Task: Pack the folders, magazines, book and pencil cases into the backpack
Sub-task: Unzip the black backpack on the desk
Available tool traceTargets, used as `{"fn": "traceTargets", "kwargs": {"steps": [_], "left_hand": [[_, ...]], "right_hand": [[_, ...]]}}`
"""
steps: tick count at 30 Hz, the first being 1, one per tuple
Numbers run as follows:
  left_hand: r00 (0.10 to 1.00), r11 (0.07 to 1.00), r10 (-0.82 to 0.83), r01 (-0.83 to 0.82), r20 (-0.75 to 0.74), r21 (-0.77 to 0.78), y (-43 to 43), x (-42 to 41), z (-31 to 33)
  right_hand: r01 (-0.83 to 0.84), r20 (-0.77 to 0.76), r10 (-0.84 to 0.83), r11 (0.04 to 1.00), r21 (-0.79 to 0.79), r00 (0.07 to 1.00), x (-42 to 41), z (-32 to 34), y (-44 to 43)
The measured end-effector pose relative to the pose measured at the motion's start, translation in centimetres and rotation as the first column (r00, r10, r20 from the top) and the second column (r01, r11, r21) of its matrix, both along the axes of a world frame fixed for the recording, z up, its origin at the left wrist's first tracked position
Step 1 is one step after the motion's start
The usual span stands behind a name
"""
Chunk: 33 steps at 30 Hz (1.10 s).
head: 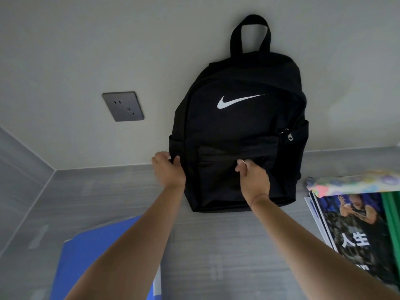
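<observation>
A black backpack [238,118] with a white swoosh leans upright against the wall on the grey desk, its zippers closed. My left hand [167,171] grips the bag's lower left edge by the side pocket. My right hand [252,173] pinches a small metal zipper pull [243,161] on the front pocket. A blue folder [97,260] lies at the lower left under my left forearm. At the right lies a stack of magazines [355,234], with a green folder [392,224] beside it and a colourful pencil case [350,184] on top.
A grey wall socket [123,106] sits on the wall left of the bag. The grey desk [216,245] meets the wall behind the bag and a side wall at the left.
</observation>
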<state>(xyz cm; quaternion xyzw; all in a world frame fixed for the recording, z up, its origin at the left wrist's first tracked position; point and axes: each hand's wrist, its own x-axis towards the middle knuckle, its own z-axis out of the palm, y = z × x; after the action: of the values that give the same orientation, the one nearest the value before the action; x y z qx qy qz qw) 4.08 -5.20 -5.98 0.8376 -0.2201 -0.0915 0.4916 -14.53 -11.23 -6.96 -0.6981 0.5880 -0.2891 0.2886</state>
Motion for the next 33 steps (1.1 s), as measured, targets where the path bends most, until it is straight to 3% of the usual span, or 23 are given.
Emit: {"fn": "traceTargets", "kwargs": {"steps": [2,4,6,8,11,13,17,22,25,28,33], "left_hand": [[0.921,0.998,-0.048,0.061,0.386,-0.023,0.1,-2.4,0.5],[0.692,0.937,-0.323,0.327,0.646,0.119,-0.3,-5.1,0.8],[0.507,0.838,-0.512,0.472,0.693,0.274,-1.3,-6.7,0.8],[0.458,0.817,-0.537,0.493,0.709,0.300,-2.1,-7.3,1.2],[0.438,0.835,-0.502,0.469,0.746,0.287,-2.9,-7.1,1.6],[0.494,0.841,-0.511,0.458,0.703,0.289,-2.9,-6.8,1.7],[0.590,0.868,-0.485,0.416,0.646,0.272,-2.8,-5.9,2.0],[0.587,0.858,-0.507,0.411,0.631,0.307,-3.1,-6.5,2.5],[0.604,0.848,-0.530,0.391,0.595,0.359,-3.1,-6.7,2.9],[0.519,0.779,-0.624,0.479,0.585,0.405,-3.5,-7.5,3.9],[0.468,0.736,-0.646,0.591,0.603,0.330,-5.2,-11.3,6.4]], "right_hand": [[-0.094,0.026,0.094,0.996,0.007,0.995,-0.6,0.2,0.0],[-0.144,0.034,0.145,0.989,-0.030,0.989,-0.8,0.4,0.2],[-0.149,0.038,0.152,0.986,-0.078,0.988,-0.9,0.7,0.2],[-0.141,0.033,0.146,0.982,-0.126,0.989,-1.4,0.9,0.3],[-0.110,-0.036,0.105,0.977,-0.183,0.994,-2.4,0.9,0.1],[-0.039,-0.062,0.028,0.984,-0.175,0.998,-3.2,0.7,-0.7],[0.171,-0.046,-0.171,0.985,-0.007,0.984,-6.7,-0.1,-3.4],[0.176,-0.148,-0.174,0.984,0.004,0.974,-9.2,0.5,-5.6],[0.122,-0.062,-0.116,0.988,0.099,0.991,-9.4,1.5,-6.7],[0.108,0.128,-0.117,0.991,0.077,0.985,-9.7,3.1,-7.6],[0.093,0.337,-0.179,0.963,0.254,0.924,-8.5,5.1,-9.7]]}}
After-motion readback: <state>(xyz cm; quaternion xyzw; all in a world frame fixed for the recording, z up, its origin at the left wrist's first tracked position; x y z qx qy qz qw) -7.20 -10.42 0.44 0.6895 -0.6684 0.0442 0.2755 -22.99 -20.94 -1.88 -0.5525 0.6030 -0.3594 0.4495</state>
